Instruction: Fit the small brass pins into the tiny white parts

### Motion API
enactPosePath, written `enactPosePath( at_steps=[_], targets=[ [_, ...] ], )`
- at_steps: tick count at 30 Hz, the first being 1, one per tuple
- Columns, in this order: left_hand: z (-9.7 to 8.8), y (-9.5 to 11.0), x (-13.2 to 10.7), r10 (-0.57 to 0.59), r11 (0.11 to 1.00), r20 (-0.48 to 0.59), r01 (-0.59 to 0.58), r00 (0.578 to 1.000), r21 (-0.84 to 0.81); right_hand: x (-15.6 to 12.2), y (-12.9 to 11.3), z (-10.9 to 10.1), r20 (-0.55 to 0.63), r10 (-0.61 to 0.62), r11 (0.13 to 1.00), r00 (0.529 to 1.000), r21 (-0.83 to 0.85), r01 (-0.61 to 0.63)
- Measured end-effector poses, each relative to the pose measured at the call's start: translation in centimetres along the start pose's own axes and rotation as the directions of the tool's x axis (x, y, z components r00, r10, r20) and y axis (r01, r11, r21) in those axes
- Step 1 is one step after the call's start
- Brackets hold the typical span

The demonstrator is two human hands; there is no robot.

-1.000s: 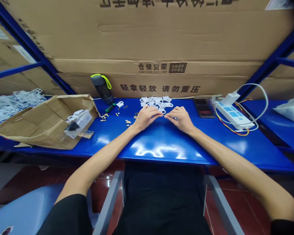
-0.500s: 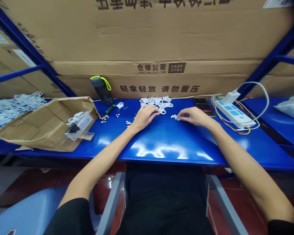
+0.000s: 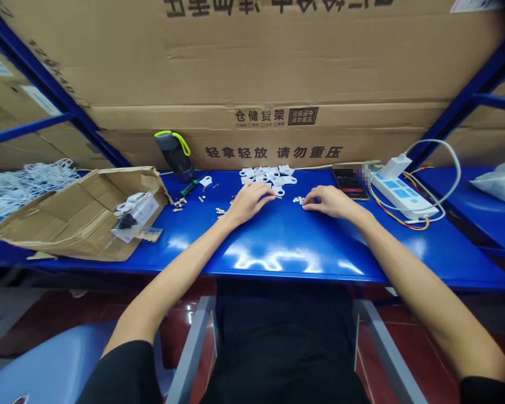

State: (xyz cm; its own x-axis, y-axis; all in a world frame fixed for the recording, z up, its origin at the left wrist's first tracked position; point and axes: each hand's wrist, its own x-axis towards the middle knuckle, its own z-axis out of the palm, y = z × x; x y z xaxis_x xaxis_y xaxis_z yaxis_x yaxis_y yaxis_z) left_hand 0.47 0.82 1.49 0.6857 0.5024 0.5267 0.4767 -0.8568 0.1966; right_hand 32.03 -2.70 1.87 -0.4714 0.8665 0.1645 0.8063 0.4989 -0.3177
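Note:
My left hand [image 3: 249, 203] hovers over the middle of the blue table, thumb and forefinger pinched on a thin screw-like pin [image 3: 278, 197] that sticks out to the right. Just behind its fingertips lies a pile of white plastic pieces with ring-shaped ends [image 3: 268, 176]. My right hand [image 3: 327, 201] is lowered to the tabletop with its fingertips together, at the edge of a little cluster of small white pieces [image 3: 297, 200]. One such piece seems to be at those fingertips. Several small brass-coloured screws [image 3: 179, 204] lie left of my left hand, some partly behind it.
An open cardboard box [image 3: 79, 216] with bagged parts stands at left, near a dark bottle [image 3: 175, 156] and a green-handled screwdriver [image 3: 189, 187]. A phone [image 3: 350, 184] and a power strip [image 3: 404, 195] with loose cables lie at right. Large cartons [image 3: 269, 67] wall off the back.
My right hand has slid slightly left along the small white pieces, its fingertips closing together. The thin pin in my left hand now shows clearly; that hand has barely moved.

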Motion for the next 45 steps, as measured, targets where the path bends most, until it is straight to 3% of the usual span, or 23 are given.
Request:
enactPosePath(
  at_steps=[7,13,19,31,38,45],
  targets=[
    [0.2,-0.1,-0.1,0.021,0.999,0.021,-0.021,1.0,-0.033,-0.1,-1.3,-0.1,-0.018,-0.024,0.999,1.0,0.032,0.024],
    [0.6,-0.2,-0.1,0.075,0.996,0.002,-0.075,0.997,-0.037,0.0,-3.3,0.0,-0.066,-0.013,0.932,0.998,0.36,0.036],
    [0.8,0.6,-0.1,0.141,0.99,0.014,-0.14,0.99,-0.032,0.1,-4.8,1.0,-0.006,0.021,0.83,1.0,0.558,-0.015],
    [0.6,0.8,0.0,0.19,0.976,0.093,-0.199,0.977,0.094,0.5,-5.0,1.6,0.055,0.158,0.678,0.986,0.72,-0.149],
    [0.6,1.2,0.0,0.206,0.963,0.083,-0.217,0.975,0.158,0.4,-5.0,1.5,0.065,0.154,0.653,0.986,0.743,-0.151],
    [0.8,1.0,-0.1,0.162,0.98,0.035,-0.165,0.986,0.116,0.2,-5.4,1.3,0.046,0.146,0.592,0.988,0.796,-0.125]
  ],
)
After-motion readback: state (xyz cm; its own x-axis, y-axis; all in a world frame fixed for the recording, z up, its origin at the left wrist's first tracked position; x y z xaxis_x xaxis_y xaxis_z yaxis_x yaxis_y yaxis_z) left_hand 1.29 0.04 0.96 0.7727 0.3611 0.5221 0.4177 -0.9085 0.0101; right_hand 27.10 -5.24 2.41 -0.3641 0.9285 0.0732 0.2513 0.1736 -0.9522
